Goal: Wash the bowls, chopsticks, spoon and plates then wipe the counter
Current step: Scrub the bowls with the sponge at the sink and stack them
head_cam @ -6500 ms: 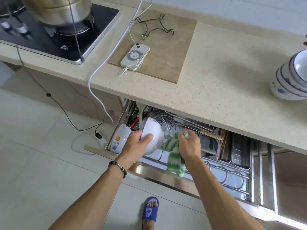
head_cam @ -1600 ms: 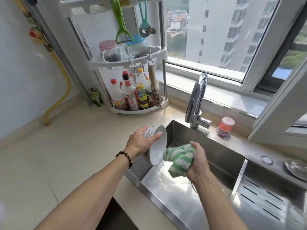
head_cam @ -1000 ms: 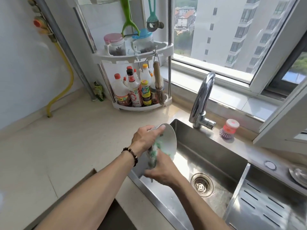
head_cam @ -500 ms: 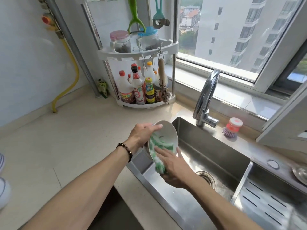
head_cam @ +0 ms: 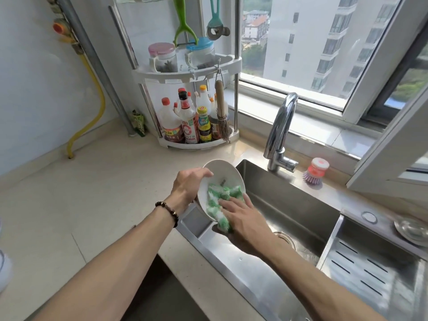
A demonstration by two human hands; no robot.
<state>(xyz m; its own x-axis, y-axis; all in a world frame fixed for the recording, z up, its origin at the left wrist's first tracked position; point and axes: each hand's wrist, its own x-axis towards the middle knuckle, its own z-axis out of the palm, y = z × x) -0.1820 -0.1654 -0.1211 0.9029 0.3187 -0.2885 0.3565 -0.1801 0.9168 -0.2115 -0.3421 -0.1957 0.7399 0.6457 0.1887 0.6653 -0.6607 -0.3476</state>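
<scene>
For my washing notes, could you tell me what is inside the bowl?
A green-and-white cloth lies inside the bowl, pressed by the right hand. The bowl's surface beneath them is hidden.

The right hand [head_cam: 243, 218] hides the cloth's [head_cam: 217, 200] lower end; white bowls [head_cam: 3, 272] are cut off at the left edge.

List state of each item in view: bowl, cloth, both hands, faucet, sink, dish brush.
bowl: tilted over the sink, held at the rim
cloth: inside the bowl, pressed against it
left hand: grips the bowl's rim
right hand: fingers straight, pressing the cloth
faucet: no water running
sink: wet, drain uncovered
dish brush: standing on the sink ledge, untouched
</scene>
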